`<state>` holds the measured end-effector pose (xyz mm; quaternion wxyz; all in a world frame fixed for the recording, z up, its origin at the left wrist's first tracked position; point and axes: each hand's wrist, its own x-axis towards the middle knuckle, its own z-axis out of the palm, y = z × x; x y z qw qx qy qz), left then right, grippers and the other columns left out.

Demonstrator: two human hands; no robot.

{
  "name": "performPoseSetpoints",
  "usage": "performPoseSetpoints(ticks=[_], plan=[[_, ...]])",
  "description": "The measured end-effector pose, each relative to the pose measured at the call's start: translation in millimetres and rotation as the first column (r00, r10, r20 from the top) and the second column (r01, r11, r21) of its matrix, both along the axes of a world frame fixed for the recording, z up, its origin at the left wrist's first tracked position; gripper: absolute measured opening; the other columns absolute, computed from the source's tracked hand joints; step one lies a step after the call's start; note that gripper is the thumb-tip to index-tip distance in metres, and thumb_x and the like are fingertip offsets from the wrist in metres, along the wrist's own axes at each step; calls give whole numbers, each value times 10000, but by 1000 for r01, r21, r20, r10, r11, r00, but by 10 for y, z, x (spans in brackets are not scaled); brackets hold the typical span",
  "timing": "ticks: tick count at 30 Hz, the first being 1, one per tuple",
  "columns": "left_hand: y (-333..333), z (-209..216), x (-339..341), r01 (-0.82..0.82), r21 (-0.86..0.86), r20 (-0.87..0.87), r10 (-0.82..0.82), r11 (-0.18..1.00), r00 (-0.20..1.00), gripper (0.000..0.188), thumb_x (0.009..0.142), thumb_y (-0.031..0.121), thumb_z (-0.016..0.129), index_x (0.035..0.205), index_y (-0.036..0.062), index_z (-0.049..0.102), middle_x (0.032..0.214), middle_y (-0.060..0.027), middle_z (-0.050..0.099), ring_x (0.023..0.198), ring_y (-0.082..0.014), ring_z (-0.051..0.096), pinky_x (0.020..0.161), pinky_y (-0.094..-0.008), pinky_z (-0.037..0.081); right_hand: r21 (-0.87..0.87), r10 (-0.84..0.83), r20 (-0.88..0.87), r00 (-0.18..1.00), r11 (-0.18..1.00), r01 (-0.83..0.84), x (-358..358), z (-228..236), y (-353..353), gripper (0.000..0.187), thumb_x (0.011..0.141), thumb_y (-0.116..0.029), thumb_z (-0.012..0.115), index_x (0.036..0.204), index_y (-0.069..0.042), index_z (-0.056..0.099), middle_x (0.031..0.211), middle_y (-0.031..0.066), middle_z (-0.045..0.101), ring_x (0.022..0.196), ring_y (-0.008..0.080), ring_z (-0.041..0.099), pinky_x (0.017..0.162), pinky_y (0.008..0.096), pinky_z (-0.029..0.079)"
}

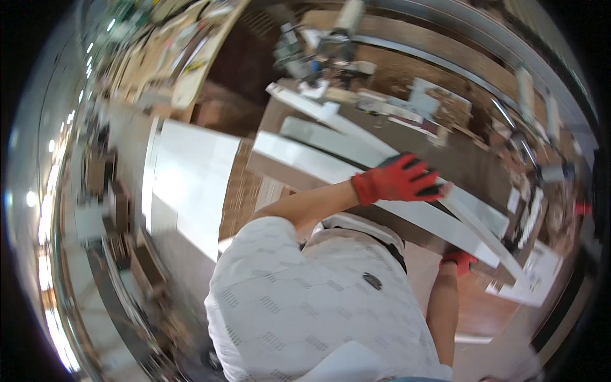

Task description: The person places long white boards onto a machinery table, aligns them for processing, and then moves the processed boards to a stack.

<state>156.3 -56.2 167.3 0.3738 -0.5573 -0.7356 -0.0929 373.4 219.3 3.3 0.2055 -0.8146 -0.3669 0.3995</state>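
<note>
left grip (401, 180): red-gloved, over thin white strip (484, 235) | right grip (459, 261): red-gloved, near white board (305, 164) | dark tabletop (471, 156) beneath

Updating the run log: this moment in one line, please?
left hand: at white strip; right hand: near white board; gloves: red-black; table: under board
</note>
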Motion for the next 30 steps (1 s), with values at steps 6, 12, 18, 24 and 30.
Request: performPoseSetpoints(ticks=[6, 12, 18, 24, 30], plan=[[85, -69, 75, -63, 7, -38, 63, 998, 997, 417, 867, 231, 626, 1279, 230, 559, 1004, -6, 551, 834, -172, 543, 724, -321, 505, 243, -199, -226, 954, 937, 253, 2, -219, 116, 612, 892, -543, 534, 1116, 13, 656, 1141, 206, 687, 997, 388, 676, 793, 509, 561], [-47, -212, -68, -15, -240, 474, 131, 971, 871, 603, 743, 343, 777, 1286, 209, 551, 1099, -36, 573, 990, -226, 569, 826, -377, 469, 235, -102, -66, 993, 965, 114, -44, -38, 7, 612, 891, -546, 536, 1105, 14, 658, 1143, 208, 684, 1006, 390, 673, 801, 516, 561], [4, -807, -381, 97, -518, 718, 370, 850, 590, 836, 645, 466, 848, 1356, 198, 499, 1296, -97, 522, 1198, -315, 510, 960, -470, 418, 217, -82, 36, 996, 973, 73, -100, 42, -7, 615, 887, -556, 536, 1069, 17, 667, 1122, 216, 686, 1001, 394, 673, 796, 522, 563], [-223, -1110, -581, 87, -692, 592, 494, 717, 637, 1024, 601, 482, 861, 1434, 86, 415, 1413, -166, 427, 1273, -371, 449, 963, -585, 418, 150, -89, 126, 988, 986, 70, -78, 102, -41, 621, 884, -567, 537, 1034, 19, 676, 1101, 224, 689, 997, 398, 673, 791, 528, 565], [-335, -1048, -635, 175, -711, 522, 345, 681, 780, 884, 656, 287, 844, 1404, 48, 438, 1133, -138, 600, 913, -308, 659, 757, -377, 551, 122, -105, 119, 987, 988, 91, 51, -209, 107, 616, 878, -581, 545, 1013, 6, 678, 1086, 225, 692, 990, 400, 674, 787, 539, 562]])
